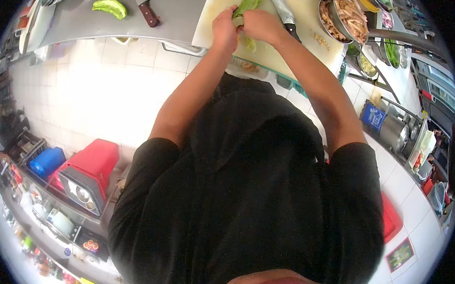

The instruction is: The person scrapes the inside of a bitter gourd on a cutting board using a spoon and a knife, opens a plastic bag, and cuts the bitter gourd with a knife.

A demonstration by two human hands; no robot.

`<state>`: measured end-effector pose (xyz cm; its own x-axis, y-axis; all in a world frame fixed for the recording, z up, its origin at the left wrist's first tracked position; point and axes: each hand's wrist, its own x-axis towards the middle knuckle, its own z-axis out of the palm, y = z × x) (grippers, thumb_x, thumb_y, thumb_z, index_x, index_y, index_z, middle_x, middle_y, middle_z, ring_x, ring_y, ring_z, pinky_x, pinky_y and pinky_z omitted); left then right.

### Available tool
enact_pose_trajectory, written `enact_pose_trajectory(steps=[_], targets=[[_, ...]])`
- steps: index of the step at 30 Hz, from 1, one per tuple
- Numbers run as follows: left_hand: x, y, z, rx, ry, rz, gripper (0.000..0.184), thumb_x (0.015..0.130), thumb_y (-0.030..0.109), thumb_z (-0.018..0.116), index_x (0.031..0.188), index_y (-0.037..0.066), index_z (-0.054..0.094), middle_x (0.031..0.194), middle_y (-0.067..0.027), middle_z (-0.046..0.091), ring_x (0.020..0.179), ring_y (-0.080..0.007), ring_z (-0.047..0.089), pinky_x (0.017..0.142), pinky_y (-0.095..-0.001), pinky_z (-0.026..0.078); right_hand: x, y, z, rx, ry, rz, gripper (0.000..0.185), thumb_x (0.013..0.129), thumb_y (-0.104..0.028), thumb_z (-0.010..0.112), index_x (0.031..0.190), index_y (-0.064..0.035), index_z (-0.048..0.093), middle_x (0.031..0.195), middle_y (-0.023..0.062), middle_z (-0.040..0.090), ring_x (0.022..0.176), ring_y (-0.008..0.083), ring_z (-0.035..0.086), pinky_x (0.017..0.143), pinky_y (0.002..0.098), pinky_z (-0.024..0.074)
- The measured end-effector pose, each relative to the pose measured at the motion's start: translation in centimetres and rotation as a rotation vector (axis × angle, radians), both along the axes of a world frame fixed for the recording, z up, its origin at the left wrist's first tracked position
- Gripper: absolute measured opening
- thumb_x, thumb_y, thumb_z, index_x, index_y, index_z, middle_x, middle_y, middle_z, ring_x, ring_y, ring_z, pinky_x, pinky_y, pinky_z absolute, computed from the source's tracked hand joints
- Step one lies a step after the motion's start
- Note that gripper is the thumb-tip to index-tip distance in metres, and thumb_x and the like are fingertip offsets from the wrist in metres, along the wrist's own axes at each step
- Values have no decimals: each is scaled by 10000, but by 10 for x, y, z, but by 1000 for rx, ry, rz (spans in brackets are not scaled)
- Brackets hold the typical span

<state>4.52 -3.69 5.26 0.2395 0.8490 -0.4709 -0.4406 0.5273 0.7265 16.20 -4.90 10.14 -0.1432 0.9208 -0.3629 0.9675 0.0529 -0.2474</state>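
Observation:
Over the white cutting board (212, 33), my left hand (224, 30) and my right hand (259, 26) come together around a green leafy vegetable (250, 3). Both hands are closed on it; its upper part sticks out above them. A pale green piece (250, 44) lies just below, on the board. Right of my right hand rests a knife with a black handle (291, 29), touched by neither hand. Small pale bits (321, 41) are scattered at the board's right side.
On the steel counter (183, 11) at left lie a green wrinkled vegetable piece (110, 8) and a cleaver with a brown handle (148, 15). Metal bowls of sliced food (351, 17) stand right of the board. A red bin (97, 161) is at lower left.

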Motion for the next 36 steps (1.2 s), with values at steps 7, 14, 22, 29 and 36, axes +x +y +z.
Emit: enact_pose_trajectory(steps=[7, 14, 22, 29, 36], targets=[[-17, 4, 3, -63, -121, 45, 434, 1014, 265, 408, 1263, -55, 564, 1160, -154, 615, 988, -245, 612, 859, -343, 503, -34, -17, -8, 33, 239, -28, 281, 663, -225, 638, 823, -3, 700, 838, 230, 685, 804, 389, 679, 732, 478, 535], [-30, 8, 7, -97, -288, -45, 523, 1039, 382, 355, 1310, -48, 480, 1222, -177, 579, 1068, -323, 608, 902, -422, 511, -22, -32, 5, 50, 585, -99, 260, 755, -151, 568, 946, 16, 627, 884, 214, 661, 823, 384, 643, 726, 467, 500], [-37, 14, 9, -95, -278, -13, 542, 1045, 387, 321, 1279, -76, 474, 1271, -194, 526, 1082, -340, 602, 907, -450, 552, 20, -60, -18, 410, 61, -199, 265, 784, -183, 609, 958, 8, 668, 866, 232, 677, 846, 389, 668, 787, 488, 530], [-26, 13, 7, 18, -138, -90, 545, 1047, 371, 312, 1297, -86, 471, 1255, -190, 545, 1087, -300, 596, 926, -435, 534, -6, 12, 19, 137, -46, -313, 238, 779, -144, 556, 909, -14, 706, 921, 240, 679, 897, 383, 666, 779, 468, 525], [-14, 14, -4, 37, 15, 4, 526, 1031, 379, 363, 1249, -61, 550, 1160, -158, 603, 977, -243, 618, 869, -358, 514, -36, 17, 33, -11, -41, -142, 234, 763, -155, 566, 871, -5, 710, 884, 234, 687, 868, 377, 678, 760, 464, 534]])
